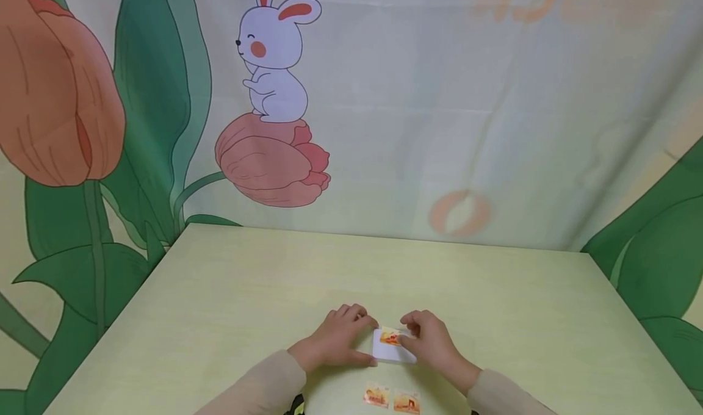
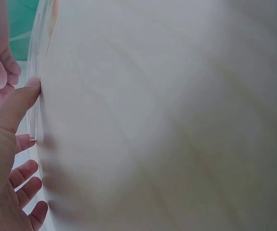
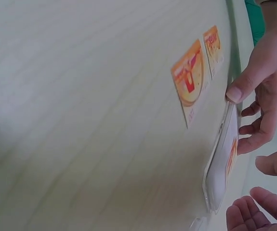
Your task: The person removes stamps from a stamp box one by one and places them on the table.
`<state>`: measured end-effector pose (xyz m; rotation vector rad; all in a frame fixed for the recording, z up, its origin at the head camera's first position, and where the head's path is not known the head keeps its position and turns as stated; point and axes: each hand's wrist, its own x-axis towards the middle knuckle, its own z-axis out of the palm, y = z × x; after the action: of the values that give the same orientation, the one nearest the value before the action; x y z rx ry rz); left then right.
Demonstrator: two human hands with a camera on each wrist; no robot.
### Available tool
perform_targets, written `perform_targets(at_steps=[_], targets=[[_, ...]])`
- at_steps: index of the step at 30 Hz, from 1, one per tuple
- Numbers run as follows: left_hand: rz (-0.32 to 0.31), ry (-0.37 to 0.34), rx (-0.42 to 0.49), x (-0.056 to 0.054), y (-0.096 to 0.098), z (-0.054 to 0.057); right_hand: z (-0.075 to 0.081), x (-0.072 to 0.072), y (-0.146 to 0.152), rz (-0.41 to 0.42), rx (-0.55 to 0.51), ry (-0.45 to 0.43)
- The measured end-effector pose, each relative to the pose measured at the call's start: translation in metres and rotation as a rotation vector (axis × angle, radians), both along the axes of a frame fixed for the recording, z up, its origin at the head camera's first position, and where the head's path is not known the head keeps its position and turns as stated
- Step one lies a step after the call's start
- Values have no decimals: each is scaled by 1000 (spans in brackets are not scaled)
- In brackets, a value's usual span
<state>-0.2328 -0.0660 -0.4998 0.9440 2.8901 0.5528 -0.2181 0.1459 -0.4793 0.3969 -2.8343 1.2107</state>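
Observation:
A flat white rectangular panel with a clear rim (image 1: 389, 353) lies on the table, a small orange stamp-like picture (image 1: 389, 338) on its upper part. My left hand (image 1: 342, 340) grips the panel at its left end, thumb at the near corner and index finger at the far one. Over the panel's right side is my right hand (image 1: 432, 343), its thumb overlapping the picture's right edge in the head view. From the right wrist view, that thumb (image 3: 273, 164) and the fingers (image 3: 249, 214) stand apart with nothing between them.
Nearer the person, two more orange pictures (image 1: 376, 395) (image 1: 406, 402) lie side by side on the pale table (image 1: 247, 299). A clear edge (image 3: 198, 224) shows at the bottom of the right wrist view. Behind the table hangs a printed cloth (image 1: 395, 128) with a rabbit and tulips.

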Motion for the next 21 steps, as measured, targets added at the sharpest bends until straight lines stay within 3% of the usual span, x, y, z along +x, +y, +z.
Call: perform_targets(at_steps=[21], targets=[[10,1,-28,-3,0,-5,-3,-8,-6,66,119,2]])
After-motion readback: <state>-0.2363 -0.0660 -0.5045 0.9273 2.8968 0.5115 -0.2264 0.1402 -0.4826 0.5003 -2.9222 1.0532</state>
